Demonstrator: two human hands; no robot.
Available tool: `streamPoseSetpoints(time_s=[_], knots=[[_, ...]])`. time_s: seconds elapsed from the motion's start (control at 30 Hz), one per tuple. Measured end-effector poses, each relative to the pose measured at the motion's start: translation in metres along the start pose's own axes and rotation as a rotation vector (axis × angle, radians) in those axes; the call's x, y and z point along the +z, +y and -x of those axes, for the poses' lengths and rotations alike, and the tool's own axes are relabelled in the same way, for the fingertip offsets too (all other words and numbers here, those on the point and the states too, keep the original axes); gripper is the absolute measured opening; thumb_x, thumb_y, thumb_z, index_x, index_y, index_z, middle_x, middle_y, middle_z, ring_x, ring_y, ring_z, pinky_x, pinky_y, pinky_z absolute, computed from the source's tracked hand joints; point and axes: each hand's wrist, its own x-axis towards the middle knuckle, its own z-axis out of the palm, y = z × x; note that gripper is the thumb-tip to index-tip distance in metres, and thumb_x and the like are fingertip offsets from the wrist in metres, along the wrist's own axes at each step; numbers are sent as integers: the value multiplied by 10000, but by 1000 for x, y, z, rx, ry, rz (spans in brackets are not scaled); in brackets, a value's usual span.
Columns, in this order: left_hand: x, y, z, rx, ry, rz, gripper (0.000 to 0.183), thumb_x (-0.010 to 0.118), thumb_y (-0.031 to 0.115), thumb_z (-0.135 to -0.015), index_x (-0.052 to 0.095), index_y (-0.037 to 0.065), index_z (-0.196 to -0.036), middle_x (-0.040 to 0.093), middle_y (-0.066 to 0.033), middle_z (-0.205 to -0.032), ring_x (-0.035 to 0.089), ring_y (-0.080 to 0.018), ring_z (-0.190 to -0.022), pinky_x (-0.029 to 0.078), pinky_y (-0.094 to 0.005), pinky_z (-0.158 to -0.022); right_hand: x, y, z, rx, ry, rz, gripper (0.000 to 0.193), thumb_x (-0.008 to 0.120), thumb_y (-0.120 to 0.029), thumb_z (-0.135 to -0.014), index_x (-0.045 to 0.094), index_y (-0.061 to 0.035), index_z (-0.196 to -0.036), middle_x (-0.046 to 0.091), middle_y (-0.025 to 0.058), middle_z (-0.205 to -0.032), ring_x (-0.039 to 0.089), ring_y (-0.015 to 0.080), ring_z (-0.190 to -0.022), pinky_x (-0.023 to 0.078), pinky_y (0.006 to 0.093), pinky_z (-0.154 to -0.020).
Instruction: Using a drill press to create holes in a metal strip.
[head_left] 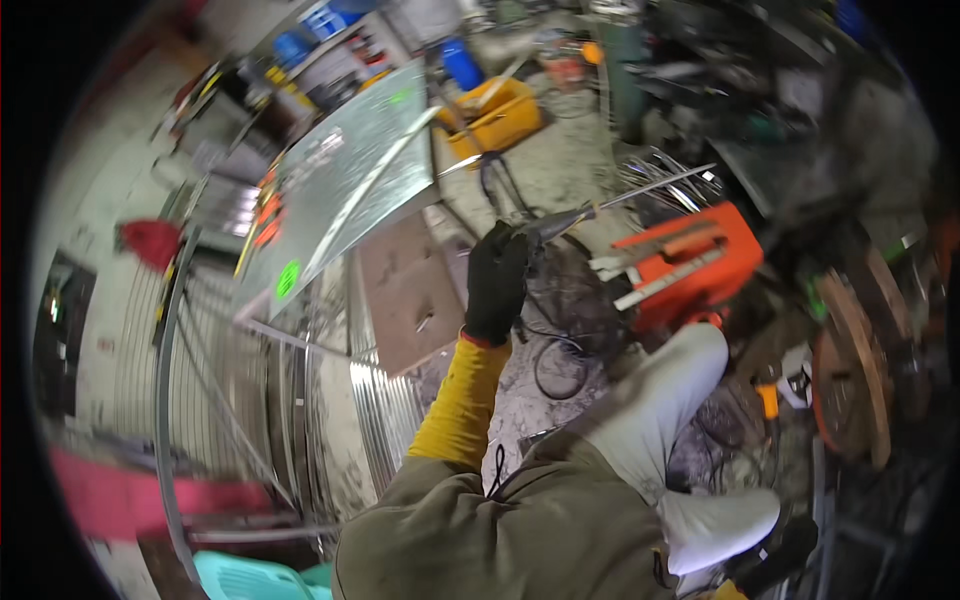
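Observation:
My left hand [497,285], in a black glove below a yellow cuff, reaches forward over the floor. Its fingers are closed around a grey tapered tool [556,224], whose exact kind is blurred. A long thin metal rod [655,185] runs from the tool's tip toward the right. Just left of this hand is a brown metal plate [405,290]. To its right stands an orange box [700,265] with light metal bars on top. At the lower right edge my right hand [785,556], also gloved in black, hangs low beside my leg; its fingers are too dark to read.
A shiny metal-topped table [350,160] on a frame stands ahead to the left. Beyond it sits a yellow crate [500,118]. Black cable [560,368] loops on the floor. Metal rods [675,180] lie behind the orange box. A turquoise plastic stool [245,578] is at lower left.

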Motion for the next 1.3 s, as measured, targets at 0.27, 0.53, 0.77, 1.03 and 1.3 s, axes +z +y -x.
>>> streamPoseSetpoints(time_s=[0.27,0.53,0.77,1.03,1.3], knots=[[-168,180,21,528,847,-1200,417,709,351,-984,544,18,-797,548,-134,-695,507,-266,-652,427,-423,-644,14,-10,-38,-151,-135,-37,247,639,-29,-977,695,15,-1214,725,114,-1173,670,191,-1050,534,332,-907],[-438,164,-9,51,594,-1975,831,531,777,-938,734,17,-1207,758,-222,-1145,745,-417,-990,582,-519,-835,0,-61,-25,-263,-171,-133,253,670,-23,-954,680,18,-1204,741,58,-1055,665,110,-919,536,265,-810],[-118,148,-16,800,267,-938,396,528,259,-1025,713,-34,-1215,759,-169,-1162,744,-290,-1006,584,-404,-925,-45,-26,-8,-318,2,145,168,657,-42,-966,677,18,-1122,697,77,-1143,668,135,-958,546,280,-829],[278,44,33,-124,-621,250,405,633,256,-1024,667,-29,-1309,733,-94,-1114,708,-183,-991,566,-362,-895,-21,-99,-49,40,166,-371,228,611,-76,-995,681,1,-1198,661,42,-1194,598,96,-1039,492,251,-894],[581,12,-58,1312,-634,-637,308,600,130,-926,712,150,-1212,675,-214,-1252,632,-421,-1197,528,-478,-998,-32,-122,-91,-549,25,332,222,658,-87,-970,634,21,-1163,638,162,-1238,643,220,-1113,530,339,-916]])
